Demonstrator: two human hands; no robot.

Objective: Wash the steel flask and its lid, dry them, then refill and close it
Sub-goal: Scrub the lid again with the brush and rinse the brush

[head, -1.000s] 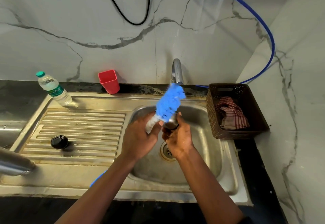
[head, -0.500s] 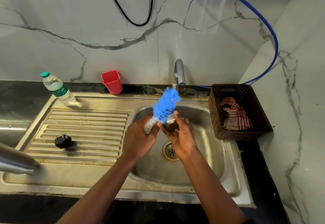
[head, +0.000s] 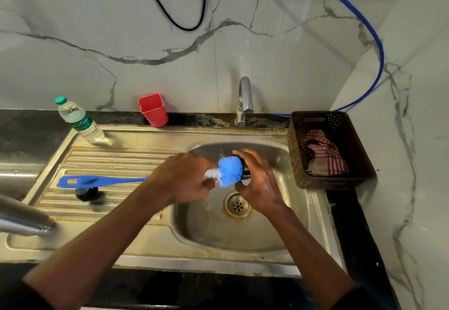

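Over the sink basin point(head: 243, 234) my left hand point(head: 184, 178) grips a blue bottle brush point(head: 229, 172); its long blue handle point(head: 97, 181) sticks out to the left over the drainboard. The bristle head presses into a small dark lid point(head: 245, 174) that my right hand point(head: 258, 181) holds from the right, fingers curled around it. The lid is mostly hidden by bristles and fingers. The steel flask point(head: 21, 219) lies on its side at the left edge of the drainboard. A small black cap piece point(head: 86, 193) sits on the drainboard ridges under the brush handle.
A chrome tap point(head: 244, 100) stands behind the basin, with no water seen running. A brown basket point(head: 328, 181) holding a checked cloth point(head: 320, 154) sits right of the sink. A plastic water bottle point(head: 77, 121) and red cup point(head: 153, 110) stand at the back.
The brush has swung from pointing up and away to lying sideways, its head now pushed against the lid and its handle out to the left. Both hands stay over the basin.
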